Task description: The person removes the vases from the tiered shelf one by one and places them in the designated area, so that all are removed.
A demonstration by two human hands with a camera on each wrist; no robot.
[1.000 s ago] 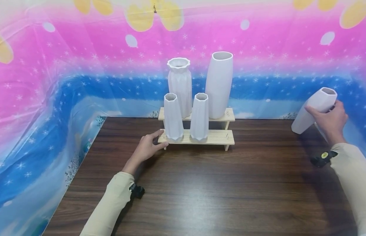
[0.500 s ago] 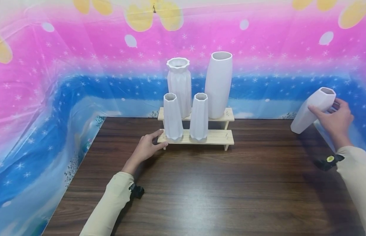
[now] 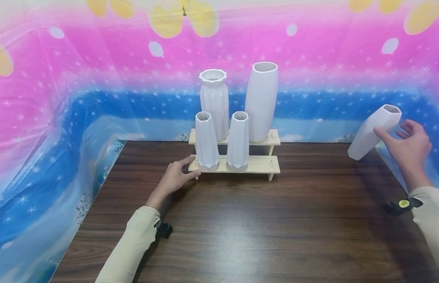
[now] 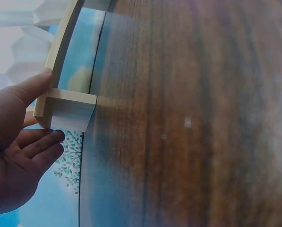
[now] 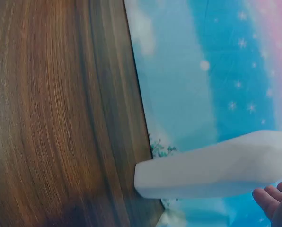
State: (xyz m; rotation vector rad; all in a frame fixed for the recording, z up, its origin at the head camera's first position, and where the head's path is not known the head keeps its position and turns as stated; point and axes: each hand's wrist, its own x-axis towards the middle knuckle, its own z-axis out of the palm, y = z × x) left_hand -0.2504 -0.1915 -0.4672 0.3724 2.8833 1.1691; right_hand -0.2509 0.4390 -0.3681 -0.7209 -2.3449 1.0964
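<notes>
At the table's far right corner stands a white angular vase [image 3: 371,135]. My right hand [image 3: 410,147] is beside its upper part, with the fingers spread and apart from it; the thumb tip is close to the vase, and I cannot tell if it touches. My left hand [image 3: 173,177] pinches the left end of the lower shelf of a two-tier wooden stand [image 3: 263,163], thumb in front and index finger behind. Two small fluted vases [image 3: 207,141] [image 3: 238,141] are upright on that shelf. The upper shelf carries a ruffled-rim vase [image 3: 214,102] and a tall smooth vase [image 3: 262,102].
A dark wooden table [image 3: 223,228] extends in front of the stand. Behind it and at both sides hangs a pink and blue cloth [image 3: 134,78] with snowflakes. The right vase is near the table's back and right edges.
My right hand has let go of the angular vase and drawn away to the right, its fingers opening. The vase stays in place. My left hand has not moved.
</notes>
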